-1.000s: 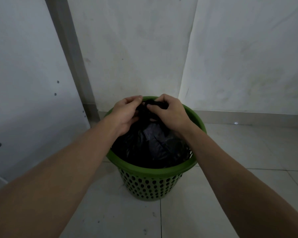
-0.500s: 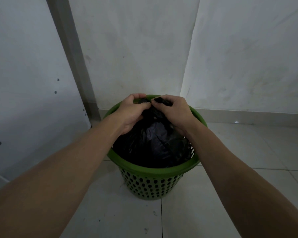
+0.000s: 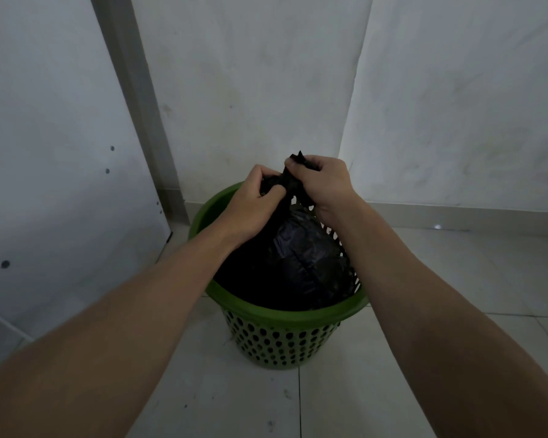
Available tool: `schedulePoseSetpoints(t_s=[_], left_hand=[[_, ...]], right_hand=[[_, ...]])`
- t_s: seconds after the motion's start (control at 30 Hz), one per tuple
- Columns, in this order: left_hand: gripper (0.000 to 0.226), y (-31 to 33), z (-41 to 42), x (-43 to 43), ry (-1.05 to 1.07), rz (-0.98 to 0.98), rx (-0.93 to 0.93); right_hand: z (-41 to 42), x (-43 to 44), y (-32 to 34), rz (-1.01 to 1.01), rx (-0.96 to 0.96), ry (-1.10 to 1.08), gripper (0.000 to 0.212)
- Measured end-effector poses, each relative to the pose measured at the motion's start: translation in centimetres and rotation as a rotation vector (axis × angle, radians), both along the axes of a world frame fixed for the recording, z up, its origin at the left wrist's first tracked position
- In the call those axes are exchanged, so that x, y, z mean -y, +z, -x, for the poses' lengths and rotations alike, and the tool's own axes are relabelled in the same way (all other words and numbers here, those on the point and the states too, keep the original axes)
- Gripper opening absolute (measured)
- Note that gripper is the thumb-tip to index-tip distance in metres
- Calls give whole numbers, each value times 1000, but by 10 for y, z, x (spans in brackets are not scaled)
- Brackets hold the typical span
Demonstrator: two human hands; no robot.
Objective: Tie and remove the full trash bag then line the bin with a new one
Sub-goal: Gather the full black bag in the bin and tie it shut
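A green perforated bin [image 3: 285, 339] stands on the tiled floor in a room corner. Inside it sits a full black trash bag [image 3: 295, 260], its bulging body filling the bin. The bag's top is gathered into a twisted neck above the rim. My left hand [image 3: 253, 203] grips that neck on the left side. My right hand [image 3: 323, 181] grips it on the right, slightly higher, with a black tip of plastic sticking up past the fingers. Both forearms reach in from the bottom of the view. No new bag is in sight.
White walls [image 3: 250, 90] meet in a corner right behind the bin. A grey vertical strip [image 3: 133, 90] runs down the left wall. A low skirting [image 3: 456, 213] lines the right wall. Pale floor tiles [image 3: 456, 279] stretch to the right and in front.
Both hands have risen from just inside the rim to above it, pulling the bag's gathered top upward. The right hand is now higher than the left.
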State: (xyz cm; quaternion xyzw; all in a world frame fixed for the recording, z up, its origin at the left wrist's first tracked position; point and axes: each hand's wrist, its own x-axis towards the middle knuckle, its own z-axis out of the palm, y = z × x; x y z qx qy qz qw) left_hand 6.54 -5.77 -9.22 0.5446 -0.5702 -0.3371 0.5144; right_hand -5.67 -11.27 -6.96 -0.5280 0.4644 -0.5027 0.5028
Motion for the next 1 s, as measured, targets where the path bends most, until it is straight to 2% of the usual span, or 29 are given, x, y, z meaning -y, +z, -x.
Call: schedulePoseSetpoints(t_s=[0.13, 0.23, 0.27, 0.3, 0.37, 0.43, 0.47, 0.53, 0.6, 0.7, 0.87, 0.97, 1.0], left_hand=[[9, -8, 6, -4, -36, -6, -26], [12, -10, 6, -6, -90, -13, 43], [13, -11, 6, -5, -102, -16, 64], [14, -10, 5, -5, -108, -16, 74], [16, -10, 1, -3, -114, -24, 66], [17, -8, -3, 0, -112, -40, 57], [17, -7, -4, 1, -110, -53, 53], [17, -6, 1, 1, -121, -88, 33], [19, -4, 9, 1, -138, -109, -12], [14, -3, 13, -2, -152, -127, -4], [23, -8, 10, -9, -221, -55, 200], [22, -10, 4, -6, -208, -13, 281], [22, -11, 1, -5, -206, -12, 284]], right_hand=[[3, 7, -4, -191, 145, -101, 16], [7, 7, -9, -311, 212, -158, 9], [8, 7, -10, -323, 209, -157, 16], [11, 7, -10, -328, 188, -121, 26], [20, 5, -5, -366, 70, 97, 47], [28, 1, -3, -365, -44, 307, 46], [30, 1, -7, -347, -36, 308, 37], [30, 4, -15, -358, 106, 170, 16], [26, 6, -20, -383, 235, 52, 6], [19, 9, -20, -396, 322, -63, 8], [16, 8, -24, -323, 340, -171, 8], [23, 7, -23, -340, 269, -37, 42], [28, 7, -20, -373, 212, 52, 47]])
